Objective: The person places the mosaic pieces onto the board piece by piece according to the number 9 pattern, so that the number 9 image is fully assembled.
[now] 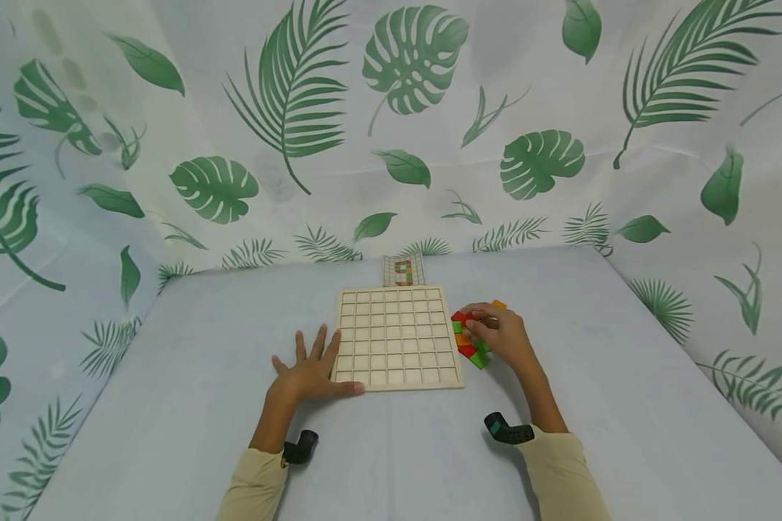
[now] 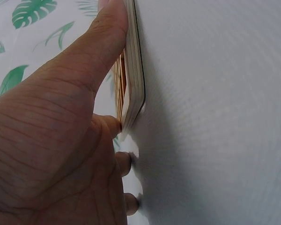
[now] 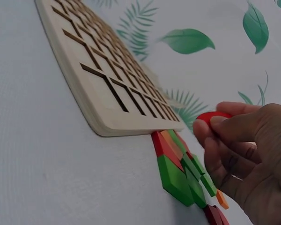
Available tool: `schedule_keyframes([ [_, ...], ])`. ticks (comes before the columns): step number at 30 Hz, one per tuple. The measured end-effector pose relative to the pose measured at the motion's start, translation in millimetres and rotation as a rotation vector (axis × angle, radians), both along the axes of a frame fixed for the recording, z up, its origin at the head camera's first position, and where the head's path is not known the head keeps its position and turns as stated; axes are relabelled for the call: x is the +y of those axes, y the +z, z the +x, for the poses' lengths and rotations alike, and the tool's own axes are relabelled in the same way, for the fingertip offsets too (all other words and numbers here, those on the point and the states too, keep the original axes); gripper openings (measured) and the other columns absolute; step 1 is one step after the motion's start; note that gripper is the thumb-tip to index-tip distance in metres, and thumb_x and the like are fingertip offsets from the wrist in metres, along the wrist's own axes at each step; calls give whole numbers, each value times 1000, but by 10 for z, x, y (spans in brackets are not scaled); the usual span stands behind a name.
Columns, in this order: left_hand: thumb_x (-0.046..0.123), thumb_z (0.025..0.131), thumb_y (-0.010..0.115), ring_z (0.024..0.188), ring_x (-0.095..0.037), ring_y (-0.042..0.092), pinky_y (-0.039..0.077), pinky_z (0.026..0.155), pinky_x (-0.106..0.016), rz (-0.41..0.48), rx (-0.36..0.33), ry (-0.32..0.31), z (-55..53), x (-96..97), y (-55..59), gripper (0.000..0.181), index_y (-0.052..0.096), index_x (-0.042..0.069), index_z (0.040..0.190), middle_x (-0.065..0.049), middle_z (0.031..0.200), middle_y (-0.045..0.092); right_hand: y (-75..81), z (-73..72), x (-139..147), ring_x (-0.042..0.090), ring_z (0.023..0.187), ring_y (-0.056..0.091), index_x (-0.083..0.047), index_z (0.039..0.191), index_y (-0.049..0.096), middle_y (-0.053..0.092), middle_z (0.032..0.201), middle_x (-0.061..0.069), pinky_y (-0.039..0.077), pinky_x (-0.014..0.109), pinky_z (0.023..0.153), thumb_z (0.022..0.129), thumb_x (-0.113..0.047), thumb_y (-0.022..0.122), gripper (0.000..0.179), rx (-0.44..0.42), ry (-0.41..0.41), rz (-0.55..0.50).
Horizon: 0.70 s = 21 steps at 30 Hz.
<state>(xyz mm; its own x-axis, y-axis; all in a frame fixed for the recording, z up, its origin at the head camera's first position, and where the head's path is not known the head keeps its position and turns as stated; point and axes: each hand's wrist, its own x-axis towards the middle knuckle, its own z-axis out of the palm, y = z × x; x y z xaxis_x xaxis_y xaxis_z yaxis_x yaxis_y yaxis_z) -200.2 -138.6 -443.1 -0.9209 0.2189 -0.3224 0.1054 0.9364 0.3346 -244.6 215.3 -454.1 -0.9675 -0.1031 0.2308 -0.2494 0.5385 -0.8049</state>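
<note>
A pale wooden board (image 1: 396, 386) divided into square cells lies flat on the table. My left hand (image 1: 305, 375) is spread at its near left corner, the thumb along the front edge and the index finger against the left side. In the left wrist view the thumb (image 2: 103, 42) presses the board's edge (image 2: 136, 61). My right hand (image 1: 505, 336) is over the coloured pieces to the right of the board. Between thumb and index finger it pinches a red piece (image 3: 210, 116), partly covered by the fingertips. Below lie several flat red, green and orange pieces (image 3: 175, 180).
Behind the board stands a small card (image 1: 391, 272) printed with a grid and coloured shapes. An orange piece (image 1: 499, 304) shows just beyond the right hand. Black devices (image 1: 301, 447) are worn on both wrists. A leaf-patterned cloth (image 1: 339, 210) hangs around the white table (image 1: 417, 456).
</note>
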Motion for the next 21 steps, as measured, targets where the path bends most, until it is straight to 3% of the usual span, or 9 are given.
schedule_keyframes([
  [5,75,77,62,147,-50,-15,1,99,-85,9,5,-2,0,-4,6,114,6,20,159,-12,166,-7,-11,-3,-53,31,81,72,-1,115,69,70,105,24,57,21,71,92,-11,68,25,15,-2,-60],
  [12,74,77,63,147,-49,-15,1,99,-85,7,-3,8,-1,8,25,114,6,20,159,-12,166,-6,295,157,-187,46,89,69,11,123,61,54,123,32,59,40,73,92,0,63,32,-54,49,-140],
  [19,75,77,62,147,-49,-16,0,99,-85,2,-9,7,-10,2,8,115,5,20,159,-11,166,-7,8,-83,-163,38,91,71,7,111,69,58,114,25,56,20,71,91,-9,69,26,50,89,-68],
  [21,75,77,62,147,-49,-16,0,99,-84,2,-12,10,-12,0,9,114,4,21,159,-11,166,-8,-7,-128,-180,35,93,71,5,108,71,59,112,22,57,20,73,91,-13,69,24,53,111,-64],
])
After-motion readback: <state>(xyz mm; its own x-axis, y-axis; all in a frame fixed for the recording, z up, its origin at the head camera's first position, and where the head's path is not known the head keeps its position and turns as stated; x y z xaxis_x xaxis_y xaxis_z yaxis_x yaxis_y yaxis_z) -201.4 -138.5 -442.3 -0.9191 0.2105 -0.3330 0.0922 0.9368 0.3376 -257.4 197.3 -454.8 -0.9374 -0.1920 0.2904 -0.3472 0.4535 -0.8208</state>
